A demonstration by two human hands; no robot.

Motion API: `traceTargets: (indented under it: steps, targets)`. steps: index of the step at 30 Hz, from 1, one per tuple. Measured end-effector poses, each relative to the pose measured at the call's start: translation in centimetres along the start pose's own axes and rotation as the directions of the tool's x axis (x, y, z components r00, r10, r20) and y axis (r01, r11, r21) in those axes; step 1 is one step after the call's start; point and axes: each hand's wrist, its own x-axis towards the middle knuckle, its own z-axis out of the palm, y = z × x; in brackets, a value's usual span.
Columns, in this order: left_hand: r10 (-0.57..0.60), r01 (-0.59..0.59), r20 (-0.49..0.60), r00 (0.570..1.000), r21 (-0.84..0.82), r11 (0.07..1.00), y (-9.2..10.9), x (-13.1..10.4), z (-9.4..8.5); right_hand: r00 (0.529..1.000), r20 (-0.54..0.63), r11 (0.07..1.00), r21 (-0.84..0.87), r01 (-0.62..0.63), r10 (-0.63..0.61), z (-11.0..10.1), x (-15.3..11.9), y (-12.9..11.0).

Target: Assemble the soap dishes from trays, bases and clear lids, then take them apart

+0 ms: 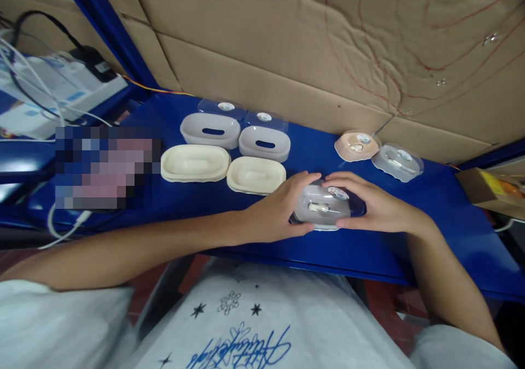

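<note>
My left hand (283, 208) and my right hand (371, 202) grip opposite ends of a grey oval box with a clear lid (326, 205), low over the blue table's front part. A round sticker shows on the lid. To the left lie two cream oval trays (196, 163) (256, 175). Behind them are two pale grey oval rings with slots (210, 131) (264, 143), and two clear lids (222, 107) (266, 119) lie at the back. Further right, a peach box (356, 145) and another grey box (397, 162) have clear covers.
A cardboard wall (262, 46) rises behind the blue table (394, 249). Cables and a white power strip (98, 95) are at the left, beside a blurred-out object (110, 167). A cardboard box (492, 191) stands at the right edge.
</note>
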Motion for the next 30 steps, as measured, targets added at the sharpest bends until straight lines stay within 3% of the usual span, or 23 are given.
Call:
traceTargets:
  steps: [3,6,9,12,16,22,30]
  targets:
    - [-0.002,0.002,-0.014,1.0,-0.012,1.0,0.3,-0.2,0.3,0.998,-0.009,0.998,0.014,-0.056,0.056,-1.6,-0.9,1.3]
    - [0.01,-0.01,0.04,0.999,0.015,1.0,0.4,-0.6,-0.4,0.977,-0.175,0.991,-0.043,-0.127,0.118,-2.4,-1.4,3.4]
    - [0.109,-0.125,0.163,0.981,0.09,0.988,0.5,-1.1,-1.1,0.949,-0.298,0.982,-0.127,-0.141,0.098,-1.4,-0.5,4.9]
    - [0.255,-0.291,0.246,0.935,0.124,0.948,0.5,-1.2,-1.3,0.947,-0.315,0.968,-0.216,-0.131,0.057,0.7,1.1,5.4]
    - [0.33,-0.38,0.27,0.904,0.157,0.912,0.5,-1.1,-1.1,0.951,-0.308,0.948,-0.295,-0.115,0.02,2.9,2.2,5.9]
    - [0.33,-0.398,0.283,0.901,0.234,0.887,0.5,-1.0,-1.2,0.951,-0.307,0.93,-0.336,-0.147,0.039,3.8,3.1,6.9]
    - [0.297,-0.366,0.276,0.914,0.247,0.897,0.3,-0.8,-1.0,0.928,-0.368,0.885,-0.408,-0.225,0.066,4.6,6.3,7.5]
